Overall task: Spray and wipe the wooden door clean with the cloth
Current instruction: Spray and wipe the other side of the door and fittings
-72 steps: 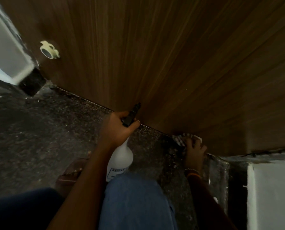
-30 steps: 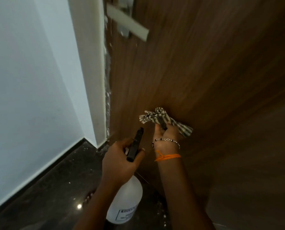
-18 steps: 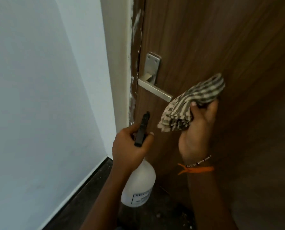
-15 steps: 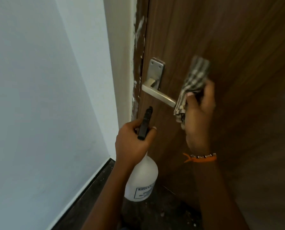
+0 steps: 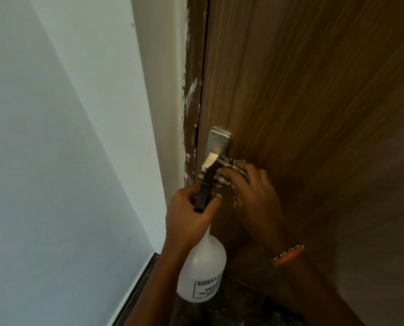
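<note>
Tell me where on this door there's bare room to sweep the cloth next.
Bare wood runs above the handle plate and across the wooden door to its right. It is crowded at the lever, where the right hand presses the cloth and the left hand holds the spray bottle.

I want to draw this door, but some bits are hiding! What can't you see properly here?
All in the head view:
- Handle lever: covered by the cloth and right hand.
- Bottle label: mostly turned away, too small to read.
- Sprayer trigger: hidden inside the left hand.
- Door: top and right side cut off by the picture's edge.
</note>
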Motion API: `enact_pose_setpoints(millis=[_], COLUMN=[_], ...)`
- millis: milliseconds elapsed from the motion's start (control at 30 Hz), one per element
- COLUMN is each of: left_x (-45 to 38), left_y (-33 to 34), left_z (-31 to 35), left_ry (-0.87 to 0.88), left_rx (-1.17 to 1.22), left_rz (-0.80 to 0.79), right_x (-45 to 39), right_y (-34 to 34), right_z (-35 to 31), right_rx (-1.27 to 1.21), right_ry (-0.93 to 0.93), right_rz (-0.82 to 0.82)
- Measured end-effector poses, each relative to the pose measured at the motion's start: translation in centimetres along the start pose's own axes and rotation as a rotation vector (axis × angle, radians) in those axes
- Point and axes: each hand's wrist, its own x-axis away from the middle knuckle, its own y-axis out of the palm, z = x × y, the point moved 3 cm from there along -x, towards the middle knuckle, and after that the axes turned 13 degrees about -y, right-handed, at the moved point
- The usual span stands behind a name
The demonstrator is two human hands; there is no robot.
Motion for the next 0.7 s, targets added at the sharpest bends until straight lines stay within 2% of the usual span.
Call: enact_pose_setpoints(millis=[100, 167, 333, 433, 600, 700], left_x=[-0.3, -0.1, 0.5, 0.8, 0.1, -0.3], left_y=[-0.5, -0.8, -2.2, -2.2, -0.9, -0.5], left_z=[0.0, 0.0, 0.6, 0.7, 0.7, 0.8], left_ry=[-0.018, -0.056, -0.031, -0.038, -0.062, -0.011], left_rx=[0.032, 0.067, 0.082, 0.108, 0.116, 0.125], left_rz=[0.027, 0.057, 0.152, 0.197, 0.180, 0.132], right_x=[-0.4, -1.3, -4.0, -3.6, -0.4, 2.2], right_y=[0.0, 0.5, 1.9, 1.9, 0.2, -0.7], right_z=[-0.7, -1.4, -2.5, -2.1, 0.2, 1.9], right_rx=[0.128, 0.194, 0.218, 0.160, 0.088, 0.023], right_ry=[-0.035, -0.120, -0.181, -0.208, -0.187, -0.125], right_rz=[0.034, -0.011, -0.201, -0.227, -0.022, 0.154])
